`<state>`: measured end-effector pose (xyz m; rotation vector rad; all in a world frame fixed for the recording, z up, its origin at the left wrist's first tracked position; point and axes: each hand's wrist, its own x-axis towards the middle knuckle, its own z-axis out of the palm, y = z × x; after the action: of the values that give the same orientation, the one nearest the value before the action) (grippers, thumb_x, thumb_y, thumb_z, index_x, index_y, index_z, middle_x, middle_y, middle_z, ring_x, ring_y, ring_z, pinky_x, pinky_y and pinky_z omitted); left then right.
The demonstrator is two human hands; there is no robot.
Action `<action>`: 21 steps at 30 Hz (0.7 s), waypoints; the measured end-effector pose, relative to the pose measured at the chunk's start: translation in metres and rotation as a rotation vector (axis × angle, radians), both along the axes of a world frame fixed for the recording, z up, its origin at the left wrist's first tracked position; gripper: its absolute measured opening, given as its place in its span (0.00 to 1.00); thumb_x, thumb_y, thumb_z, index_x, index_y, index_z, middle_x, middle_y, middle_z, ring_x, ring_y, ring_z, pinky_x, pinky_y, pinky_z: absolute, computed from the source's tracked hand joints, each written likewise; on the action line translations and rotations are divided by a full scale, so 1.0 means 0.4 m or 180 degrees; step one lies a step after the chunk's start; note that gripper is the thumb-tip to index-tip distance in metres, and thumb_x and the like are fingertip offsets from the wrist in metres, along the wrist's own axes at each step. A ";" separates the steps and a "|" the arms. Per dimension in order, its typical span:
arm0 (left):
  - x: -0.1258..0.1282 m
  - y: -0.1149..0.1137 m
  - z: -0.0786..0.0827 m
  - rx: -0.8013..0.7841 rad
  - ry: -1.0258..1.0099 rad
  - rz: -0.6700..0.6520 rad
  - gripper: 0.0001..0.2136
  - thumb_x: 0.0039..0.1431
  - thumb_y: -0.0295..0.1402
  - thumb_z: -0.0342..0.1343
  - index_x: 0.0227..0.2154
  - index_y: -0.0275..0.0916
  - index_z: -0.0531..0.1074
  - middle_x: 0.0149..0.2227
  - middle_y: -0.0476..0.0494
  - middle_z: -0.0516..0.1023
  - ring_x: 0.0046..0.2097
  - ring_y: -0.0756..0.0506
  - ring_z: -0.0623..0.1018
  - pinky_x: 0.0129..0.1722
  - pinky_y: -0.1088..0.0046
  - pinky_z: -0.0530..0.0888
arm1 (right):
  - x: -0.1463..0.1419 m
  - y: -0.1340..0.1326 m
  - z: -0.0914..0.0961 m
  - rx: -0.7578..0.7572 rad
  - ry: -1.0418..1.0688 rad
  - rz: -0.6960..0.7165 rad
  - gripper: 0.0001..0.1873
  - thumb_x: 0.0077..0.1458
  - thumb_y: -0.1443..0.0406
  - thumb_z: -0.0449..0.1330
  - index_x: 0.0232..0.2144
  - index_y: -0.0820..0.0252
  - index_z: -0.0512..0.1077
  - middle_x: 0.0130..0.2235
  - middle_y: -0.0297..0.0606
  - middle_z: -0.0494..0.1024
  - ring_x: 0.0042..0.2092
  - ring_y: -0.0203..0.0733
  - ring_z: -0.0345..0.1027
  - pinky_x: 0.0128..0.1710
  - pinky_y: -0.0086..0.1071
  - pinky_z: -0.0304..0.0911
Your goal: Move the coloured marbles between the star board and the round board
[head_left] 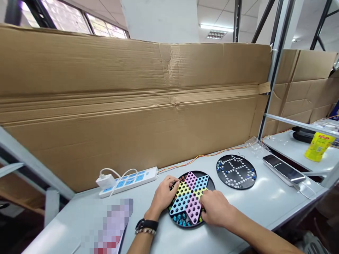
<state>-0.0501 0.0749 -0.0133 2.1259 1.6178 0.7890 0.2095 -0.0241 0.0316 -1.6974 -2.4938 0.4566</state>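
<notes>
A Chinese checkers board [189, 197] lies on the table, its pink, yellow and blue star full of round holes inside a black round tray. Blue-green marbles [182, 219] fill the front pocket; dark reddish ones show at the back left. My left hand [164, 194] rests at the tray's left rim, thumb and fingers bent together over the back left pocket. Over the right side of the star, my right hand [215, 208] is closed, knuckles up. Its fingertips are hidden, and yellow-green pieces show just below them. What either hand pinches is hidden.
A second black round board [236, 171] with white dots and dark blue marbles lies back right. Near it is a phone [284, 169] on a white box. A power strip [129, 181] with cables sits back left, before a cardboard wall [132, 141]. A blurred pinkish item [115, 222] lies front left.
</notes>
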 end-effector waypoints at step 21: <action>0.001 -0.006 0.000 -0.0074 -0.0062 0.0013 0.22 0.69 0.54 0.53 0.40 0.44 0.86 0.47 0.38 0.89 0.43 0.36 0.85 0.51 0.56 0.84 | 0.013 -0.001 0.079 -0.0442 -0.0207 -0.0458 0.22 0.57 0.77 0.68 0.51 0.57 0.90 0.51 0.52 0.92 0.51 0.60 0.89 0.41 0.35 0.71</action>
<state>-0.0496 0.0724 -0.0133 2.0932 1.6142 0.7858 0.2147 -0.0244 0.0634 -1.9573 -2.4118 0.5816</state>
